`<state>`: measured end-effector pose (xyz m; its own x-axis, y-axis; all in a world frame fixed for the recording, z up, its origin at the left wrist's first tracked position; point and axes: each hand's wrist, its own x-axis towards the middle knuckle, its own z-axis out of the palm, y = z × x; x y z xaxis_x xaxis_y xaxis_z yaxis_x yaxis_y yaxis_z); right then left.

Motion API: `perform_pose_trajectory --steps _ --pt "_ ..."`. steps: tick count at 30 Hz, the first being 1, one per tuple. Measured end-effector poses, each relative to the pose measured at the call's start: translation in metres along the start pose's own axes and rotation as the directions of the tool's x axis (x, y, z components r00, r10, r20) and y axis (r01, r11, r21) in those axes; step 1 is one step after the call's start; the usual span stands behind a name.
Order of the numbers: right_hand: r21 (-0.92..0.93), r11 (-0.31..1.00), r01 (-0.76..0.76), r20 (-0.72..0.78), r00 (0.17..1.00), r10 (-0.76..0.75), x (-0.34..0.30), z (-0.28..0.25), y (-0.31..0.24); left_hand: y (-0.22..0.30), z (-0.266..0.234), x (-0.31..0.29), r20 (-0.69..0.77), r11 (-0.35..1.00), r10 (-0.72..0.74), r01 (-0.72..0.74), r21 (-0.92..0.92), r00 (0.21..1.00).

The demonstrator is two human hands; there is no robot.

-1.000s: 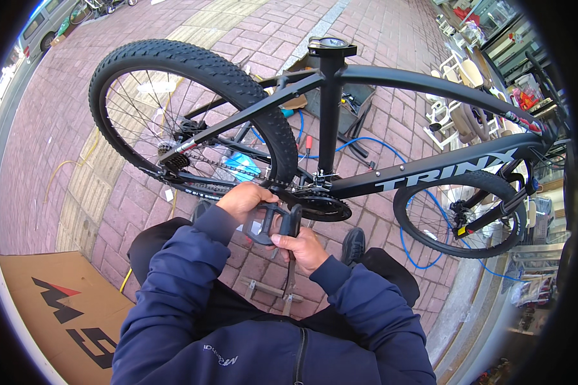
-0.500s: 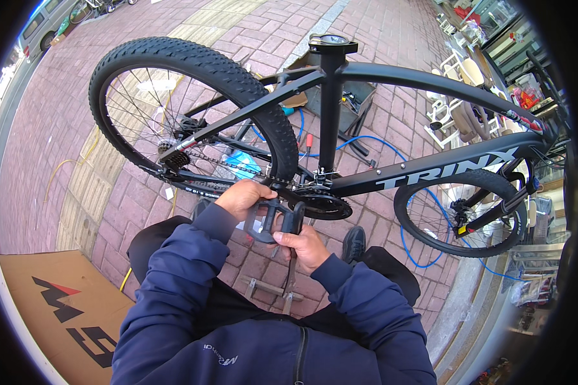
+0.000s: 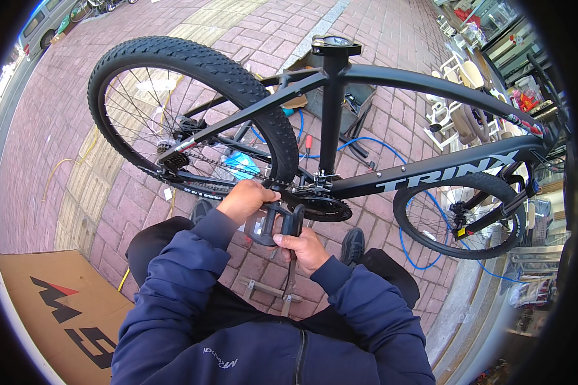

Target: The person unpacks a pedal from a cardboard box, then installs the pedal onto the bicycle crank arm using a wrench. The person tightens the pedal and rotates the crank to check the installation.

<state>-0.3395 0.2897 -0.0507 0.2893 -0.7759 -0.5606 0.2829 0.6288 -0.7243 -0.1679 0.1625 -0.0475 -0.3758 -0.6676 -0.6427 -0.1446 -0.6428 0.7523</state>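
In front of me stands a black bicycle (image 3: 331, 115), its rear wheel (image 3: 192, 48) to the left and its front wheel (image 3: 401, 215) to the right. My left hand (image 3: 244, 200) is closed on the far side of a black platform pedal (image 3: 263, 239). My right hand (image 3: 305, 249) grips the pedal's near right side, thumb on top, beside the black crank arm (image 3: 297, 219). Its other fingers are partly hidden. A thin dark bar runs down below the right hand; whether that hand holds it I cannot tell. The chainring (image 3: 331, 210) shows just beyond the hands.
Behind the frame lies an open grey toolbox (image 3: 359, 102) with tools, near a red-handled tool (image 3: 309, 142). A blue hose (image 3: 392, 149) winds over the brick paving. A cardboard box (image 3: 51, 269) stands at left; white chairs (image 3: 462, 77) and shop goods line the right. A metal stand (image 3: 263, 287) is between my feet.
Both hands keep their hold on the pedal. The pedal and crank arm have shifted very slightly, and the bicycle's frame has moved a touch to the right.
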Motion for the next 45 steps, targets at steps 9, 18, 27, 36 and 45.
perform_pose_trajectory --steps 9,18,27,36,45 --pt "0.038 0.999 0.039 -0.009 0.999 -0.039 0.001 0.003 0.0 -0.005 -0.005 0.008 0.105 0.946 -0.151 0.175 -0.274 0.983" --pt "0.073 0.995 0.068 -0.014 0.998 -0.067 -0.001 0.003 -0.003 0.002 0.002 0.0 0.11 0.978 -0.076 0.096 -0.183 0.991" --pt "-0.089 0.989 0.115 -0.108 0.986 -0.124 0.0 0.005 -0.005 -0.001 0.0 0.006 0.059 0.985 -0.109 0.115 -0.13 0.992" --pt "-0.151 0.872 0.465 -0.29 0.823 -0.489 -0.049 -0.04 -0.081 0.002 -0.004 -0.029 0.08 0.977 -0.086 0.1 -0.188 0.993" --pt "0.22 0.441 0.87 -0.454 0.491 -0.743 -0.033 -0.005 -0.114 -0.035 0.007 -0.061 -0.025 0.91 0.048 -0.054 -0.41 0.999"
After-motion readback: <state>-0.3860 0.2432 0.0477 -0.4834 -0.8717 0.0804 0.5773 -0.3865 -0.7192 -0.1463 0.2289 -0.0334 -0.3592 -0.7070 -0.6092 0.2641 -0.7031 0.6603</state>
